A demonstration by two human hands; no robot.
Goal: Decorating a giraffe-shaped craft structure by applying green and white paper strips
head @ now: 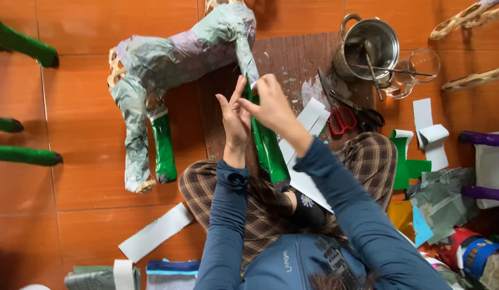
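Both hands meet at one leg of the paper animal figure [179,48] on the floor: the left hand [234,115] presses with spread fingers, the right hand [271,102] pinches the green foil [268,145] wrapping.

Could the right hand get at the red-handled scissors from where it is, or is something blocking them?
Probably yes. The red-handled scissors lie in the open on the floor beside white paper strips, just right of the right hand, with nothing over them. That hand is pressed against the green-wrapped leg, so it must let go first.
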